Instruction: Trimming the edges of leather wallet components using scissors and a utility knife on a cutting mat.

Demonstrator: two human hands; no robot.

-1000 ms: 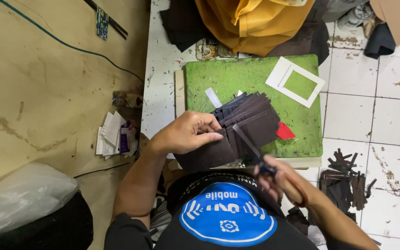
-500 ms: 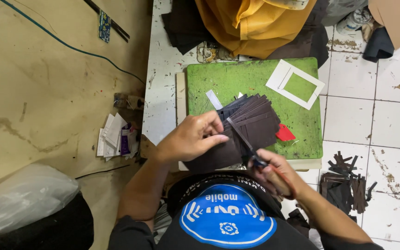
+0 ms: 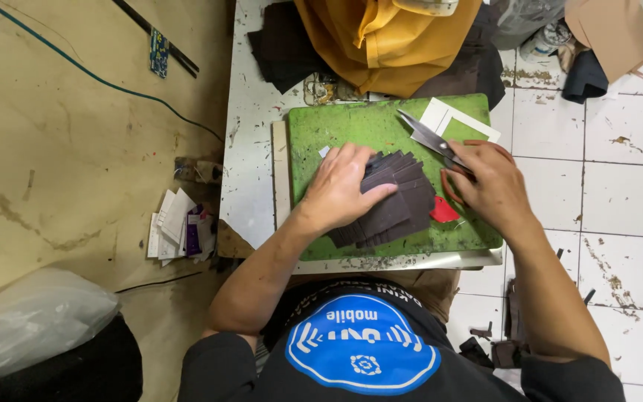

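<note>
My left hand (image 3: pixel 345 187) lies flat on a fanned stack of dark brown leather pieces (image 3: pixel 397 205), pressing it onto the green cutting mat (image 3: pixel 336 126). Just right of the stack, my right hand (image 3: pixel 490 182) grips the handles of a pair of scissors (image 3: pixel 432 139), whose blades point up and left over the mat. A small red piece (image 3: pixel 444 212) lies between the stack and my right hand. Partly under the scissors rests a white card frame (image 3: pixel 449 119).
Yellow-orange fabric (image 3: pixel 381 37) and dark leather sheets (image 3: pixel 280 45) are heaped at the far end of the white table (image 3: pixel 251 149). Leather scraps (image 3: pixel 496 346) litter the tiled floor on the right. Papers (image 3: pixel 176 227) and a plastic bag (image 3: pixel 35 320) lie on the left floor.
The leather stack came down from mid-air onto the mat, and my left hand now presses it flat. My right hand carried the scissors up and to the right of the stack.
</note>
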